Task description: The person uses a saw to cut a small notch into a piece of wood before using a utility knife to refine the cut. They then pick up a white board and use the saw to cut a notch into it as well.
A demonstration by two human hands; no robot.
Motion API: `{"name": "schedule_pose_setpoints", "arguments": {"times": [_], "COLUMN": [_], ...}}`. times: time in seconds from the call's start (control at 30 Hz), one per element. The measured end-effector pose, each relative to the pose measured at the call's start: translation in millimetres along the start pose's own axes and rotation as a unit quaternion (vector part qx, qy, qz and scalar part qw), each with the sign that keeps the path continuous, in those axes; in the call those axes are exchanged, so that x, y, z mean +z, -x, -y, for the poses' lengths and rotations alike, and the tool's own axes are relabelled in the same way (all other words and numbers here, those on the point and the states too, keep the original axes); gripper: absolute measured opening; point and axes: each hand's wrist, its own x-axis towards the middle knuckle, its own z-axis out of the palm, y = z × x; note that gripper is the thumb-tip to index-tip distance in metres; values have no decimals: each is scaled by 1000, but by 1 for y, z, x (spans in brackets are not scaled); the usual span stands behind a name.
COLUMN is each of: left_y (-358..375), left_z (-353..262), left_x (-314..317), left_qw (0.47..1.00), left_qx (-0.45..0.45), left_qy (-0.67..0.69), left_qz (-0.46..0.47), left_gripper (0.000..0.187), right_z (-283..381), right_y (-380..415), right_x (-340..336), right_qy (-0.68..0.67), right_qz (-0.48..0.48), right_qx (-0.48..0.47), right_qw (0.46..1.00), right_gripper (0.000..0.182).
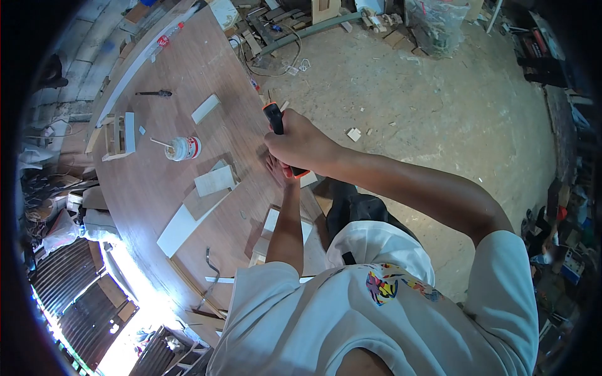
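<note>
My right hand [300, 141] is closed around a black-and-orange tool handle [274, 118]. The handle's upper end sticks out above the fist, and an orange-edged part shows below it; the tool's kind cannot be made out. Just under that fist, my left hand [279, 170] lies on the wooden tabletop [232, 131] near its edge, fingers stretched out and partly covered by the right hand. A pale wood piece [308, 180] sits beside the left wrist. White-faced boards [214, 180] are stacked to the left of the hands.
A jar [183, 148] with a stick in it, a white block [205, 109], a dark tool [153, 93] and a small wooden frame [120, 136] stand or lie across the table. More white pieces [271, 220] are by my left forearm. Scraps [354, 134] lie on the concrete floor.
</note>
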Motion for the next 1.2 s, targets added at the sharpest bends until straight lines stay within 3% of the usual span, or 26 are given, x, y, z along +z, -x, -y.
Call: {"name": "schedule_pose_setpoints", "arguments": {"times": [0.27,0.37,0.4,0.5,0.53,0.63,0.73,0.77,0.83,0.87,0.93,1.07,1.2], "left_y": [-1,-1,-2,-5,-6,-6,-3,2,-7,-8,-3,-16,-14], "left_z": [-16,-21,-19,-22,-28,-27,-20,-21,-33,-31,-37,-45,-41], "left_x": [-5,-8,-3,-4,-9,-7,-7,-13,-13,-14,-16,-19,-15], "left_qw": [996,993,992,984,991,991,989,988,994,992,991,991,989], "left_qx": [-67,-89,-3,53,21,24,32,30,44,56,35,28,20], "left_qy": [6,6,-122,-168,-131,-131,-140,-143,-102,-111,-127,-131,-146], "left_qz": [56,82,32,-17,17,1,40,42,-4,17,17,14,13], "left_gripper": [42,43,37,30,26,28,31,31,30,21,19,14,13], "right_z": [6,16,21,37,41,44,19,-17,-97,-108,-108,-92,-89], "right_y": [-3,-13,-16,-26,-28,-26,-38,-47,-82,-91,-110,-123,-123], "right_x": [7,9,10,10,10,12,10,10,2,1,0,-11,-3], "right_qy": [7,-14,-12,-3,7,8,20,18,134,136,-51,-49,-36], "right_qz": [12,5,-24,-57,-59,-59,-34,-33,-157,-156,-115,-135,-142], "right_qx": [13,59,66,99,123,116,97,100,29,33,76,151,139], "right_qw": [1000,998,997,993,991,991,994,994,978,978,989,978,979], "right_gripper": [10,9,8,9,10,6,4,4,7,7,9,7,8]}}
